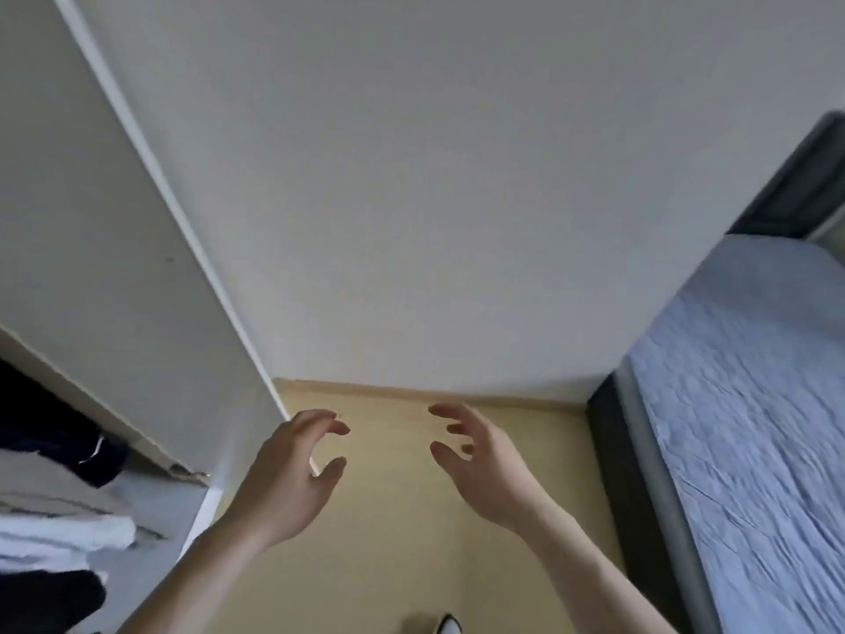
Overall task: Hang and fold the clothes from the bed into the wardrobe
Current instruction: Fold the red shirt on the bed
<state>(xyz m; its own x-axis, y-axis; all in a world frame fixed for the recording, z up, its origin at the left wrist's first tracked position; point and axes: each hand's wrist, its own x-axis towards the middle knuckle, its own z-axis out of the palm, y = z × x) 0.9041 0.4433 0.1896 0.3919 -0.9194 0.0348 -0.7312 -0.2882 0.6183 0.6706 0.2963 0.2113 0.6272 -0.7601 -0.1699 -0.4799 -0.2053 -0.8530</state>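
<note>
— Two bare hands are out in front, and nothing is in either of them. What is the biggest thing around them?

— Beyond both sets of fingertips, a plain white wall (434, 185) fills most of the view. Beneath the hands lies the yellowish floor (393, 519).

— And the bed?

— Off to the right of the right hand (489, 469), well apart from it: the bed (754, 427), with a wrinkled pale blue sheet and a dark frame along its near edge. No garment shows on the part that I can see.

— Where is the wardrobe?

— To the left of the left hand (286, 478). The wardrobe (114, 249) has a white side panel whose edge runs down just beside the left fingertips. Lower and further left sit the folded clothes (55, 505) on its shelf: dark pieces, beige ones and white ones in stacks, blurred.

— How do the hands lie?

— Left hand: fingers loosely curled, thumb apart from them, gripping nothing. Right hand: the same, fingers bent and spread, palm turned toward the left one. A gap of bare floor lies between them.

— Anything smaller?

— Below the hands, at the bottom edge, a small white and dark shape (446, 624); I cannot tell what it is.
</note>
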